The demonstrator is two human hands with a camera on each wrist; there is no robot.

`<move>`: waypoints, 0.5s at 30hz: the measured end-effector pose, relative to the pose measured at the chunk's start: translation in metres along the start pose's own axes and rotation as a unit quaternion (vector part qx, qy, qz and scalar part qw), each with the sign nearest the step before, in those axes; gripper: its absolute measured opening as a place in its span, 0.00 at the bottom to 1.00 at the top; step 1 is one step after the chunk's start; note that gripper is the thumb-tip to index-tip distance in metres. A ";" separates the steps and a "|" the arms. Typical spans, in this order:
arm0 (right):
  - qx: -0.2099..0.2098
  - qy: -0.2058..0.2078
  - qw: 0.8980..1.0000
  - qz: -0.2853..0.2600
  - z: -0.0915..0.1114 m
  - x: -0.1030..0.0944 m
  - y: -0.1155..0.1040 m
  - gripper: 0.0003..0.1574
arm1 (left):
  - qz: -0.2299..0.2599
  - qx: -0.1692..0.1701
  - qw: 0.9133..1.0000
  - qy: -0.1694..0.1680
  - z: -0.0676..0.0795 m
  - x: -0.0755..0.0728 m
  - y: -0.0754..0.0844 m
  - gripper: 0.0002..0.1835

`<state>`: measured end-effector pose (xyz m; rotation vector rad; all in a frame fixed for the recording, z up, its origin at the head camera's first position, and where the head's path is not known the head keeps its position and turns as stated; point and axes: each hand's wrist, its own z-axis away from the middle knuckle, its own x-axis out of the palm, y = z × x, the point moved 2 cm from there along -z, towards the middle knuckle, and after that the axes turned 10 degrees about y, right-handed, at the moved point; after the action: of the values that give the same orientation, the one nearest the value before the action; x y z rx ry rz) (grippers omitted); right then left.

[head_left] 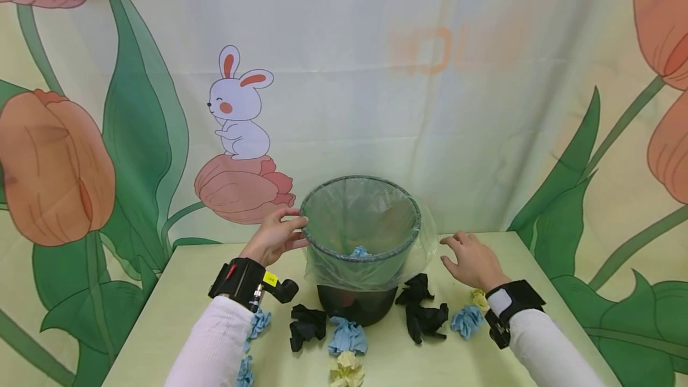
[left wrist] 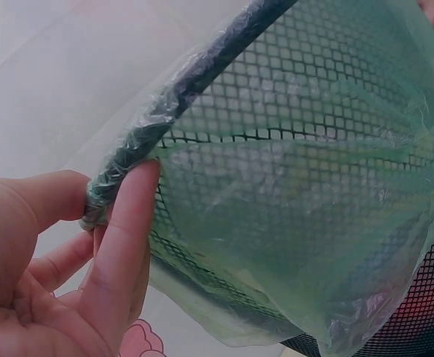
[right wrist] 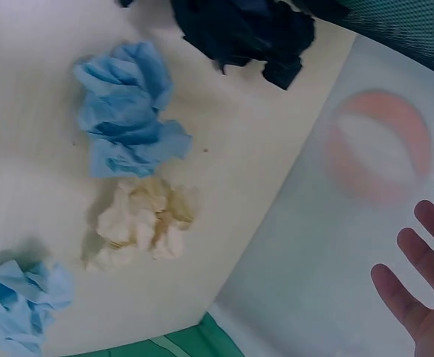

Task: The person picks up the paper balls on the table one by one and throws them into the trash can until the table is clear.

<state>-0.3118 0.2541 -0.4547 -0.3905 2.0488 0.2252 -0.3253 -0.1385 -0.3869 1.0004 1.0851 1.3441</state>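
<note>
A black mesh waste bin [head_left: 355,306] stands on the table, lined with a thin green plastic bag [head_left: 349,276] folded over its rim. My left hand [head_left: 276,236] pinches the bag-wrapped rim [left wrist: 191,85] on the left side, fingers and thumb on either side of it in the left wrist view. To the right of the bin, my right hand [head_left: 473,261] hovers empty with its fingers loosely spread. Inside the bin, a crumpled blue paper ball [head_left: 360,252] shows through the bag.
Crumpled paper lies around the bin: black pieces [head_left: 308,326], blue ones [head_left: 347,336] and yellow ones [head_left: 347,369]. More black paper [head_left: 424,318] and a blue ball [head_left: 467,321] lie at the right. A printed curtain [head_left: 344,76] hangs behind the table [head_left: 161,315].
</note>
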 end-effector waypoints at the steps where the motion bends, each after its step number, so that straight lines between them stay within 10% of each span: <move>1: 0.003 -0.002 1.000 0.000 0.003 0.002 0.000 0.21 | 0.000 -0.001 1.000 0.001 0.000 0.000 0.000 0.25; 15: 0.029 -0.029 0.999 0.002 0.047 0.036 0.000 0.22 | -0.001 0.001 1.000 -0.002 -0.001 -0.001 -0.001 0.26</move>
<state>-0.2896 0.2628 -0.5091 -0.3396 1.9943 0.1776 -0.3262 -0.1394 -0.3877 1.0034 1.0845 1.3387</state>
